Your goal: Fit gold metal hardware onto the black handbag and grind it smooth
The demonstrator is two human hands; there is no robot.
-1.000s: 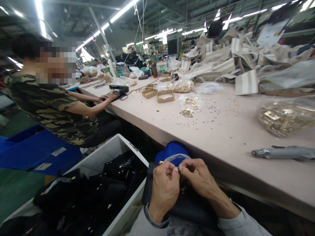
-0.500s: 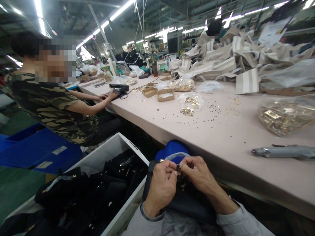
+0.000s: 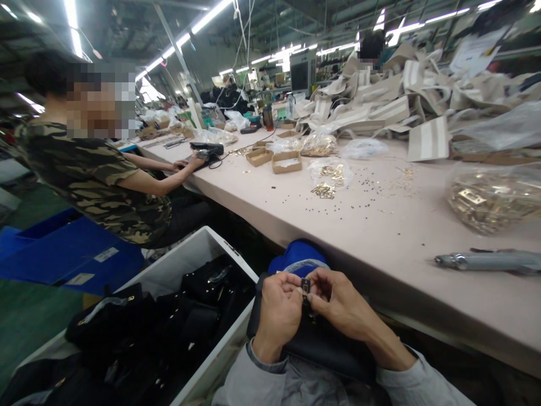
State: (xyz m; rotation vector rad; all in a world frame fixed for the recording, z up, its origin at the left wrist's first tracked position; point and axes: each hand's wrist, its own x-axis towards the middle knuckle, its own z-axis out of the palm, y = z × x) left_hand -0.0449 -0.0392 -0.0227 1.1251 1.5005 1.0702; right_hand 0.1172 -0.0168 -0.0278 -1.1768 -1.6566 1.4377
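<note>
A black bag (image 3: 333, 352) lies across my lap with its dark side up. Between my hands stands a small black tab (image 3: 305, 286) with a gold-coloured rectangular metal fitting on it. My left hand (image 3: 281, 307) pinches this tab from the left with thumb and fingertips. From the right, my right hand (image 3: 344, 301) has its thumb and curled fingers at the same tab. The lower part of the tab is hidden by the thumbs. Just beyond my hands is a blue item (image 3: 298, 254) with clear plastic on it.
A white bin (image 3: 224, 338) of black bags stands left. On the table (image 3: 253, 197) lie a grey electric screwdriver (image 3: 486, 260), bagged gold fittings (image 3: 486, 197), small screws and cardboard boxes (image 3: 287, 163). Beige straps (image 3: 380, 107) are heaped behind. A co-worker (image 3: 93, 175) sits left.
The tab has turned so its gold rectangular fitting shows more plainly. My right thumb has dropped a little lower beside it. The whole view has shifted slightly.
</note>
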